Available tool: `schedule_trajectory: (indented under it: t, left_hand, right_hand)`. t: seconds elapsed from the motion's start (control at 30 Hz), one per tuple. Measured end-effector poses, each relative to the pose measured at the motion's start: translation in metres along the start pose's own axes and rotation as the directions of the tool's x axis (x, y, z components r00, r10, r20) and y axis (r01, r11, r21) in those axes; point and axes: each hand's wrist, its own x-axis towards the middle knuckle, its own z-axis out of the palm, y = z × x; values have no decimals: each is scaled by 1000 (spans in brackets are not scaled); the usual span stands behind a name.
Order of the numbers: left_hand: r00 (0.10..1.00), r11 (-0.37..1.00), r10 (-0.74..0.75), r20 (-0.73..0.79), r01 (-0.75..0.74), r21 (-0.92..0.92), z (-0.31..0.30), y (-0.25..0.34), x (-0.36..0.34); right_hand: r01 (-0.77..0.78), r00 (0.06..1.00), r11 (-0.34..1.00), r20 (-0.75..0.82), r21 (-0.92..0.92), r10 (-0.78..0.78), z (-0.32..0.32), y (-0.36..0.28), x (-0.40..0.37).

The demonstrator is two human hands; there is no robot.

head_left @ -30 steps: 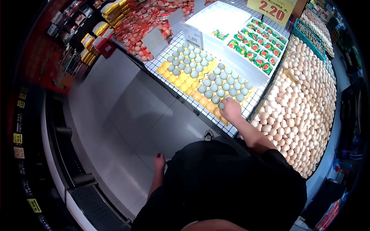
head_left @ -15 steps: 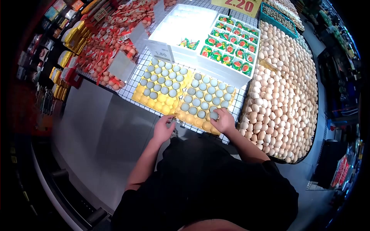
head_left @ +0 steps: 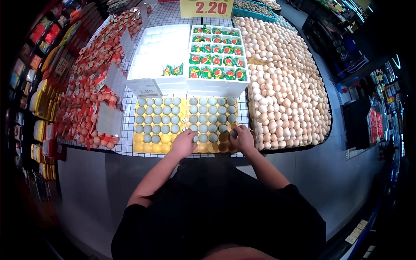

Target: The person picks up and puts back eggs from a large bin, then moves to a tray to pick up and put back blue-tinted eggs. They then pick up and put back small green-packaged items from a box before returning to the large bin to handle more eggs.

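Observation:
My right hand (head_left: 244,139) is closed on a pale bluish egg (head_left: 234,133) at the near right corner of the right yellow egg tray (head_left: 202,148). Empty cups lie beside and below it there. My left hand (head_left: 184,143) rests where the two trays meet, fingers curled beside a bluish egg (head_left: 195,138) in the right tray's left column; whether it grips that egg or the tray edge is hidden. Bluish eggs also fill most of the left yellow egg tray (head_left: 145,148), whose nearest cups hold none.
Behind the trays are a white foam box (head_left: 173,88) and another box with green-wrapped eggs (head_left: 217,73). A large heap of brown eggs (head_left: 286,99) stands on the right. Red-netted eggs (head_left: 86,95) lie at left. Price signs (head_left: 146,88) stand on the grid-covered table.
The view has turned and straightened over the trays. My left hand has come in to the right tray's left edge with its fingers curled. My right hand still holds an egg, lower at the corner.

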Motion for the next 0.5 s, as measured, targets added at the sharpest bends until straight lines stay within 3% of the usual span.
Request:
schedule_trajectory:
  t: [0.17, 0.3, 0.5]
  left_hand:
    - [999, 996, -32, 35, 29, 90, -2, 0, 8]
    - [996, 992, -58, 65, 50, 117, -4, 3, 12]
    - [991, 986, -126, 45, 121, 115, 5, 9, 9]
  right_hand:
    - [-54, 998, 999, -22, 10, 54, 5, 3, -13]
    - [-133, 981, 991, 139, -23, 135, 7, 5, -18]
    - [-20, 993, 999, 115, 48, 14, 10, 24, -15]
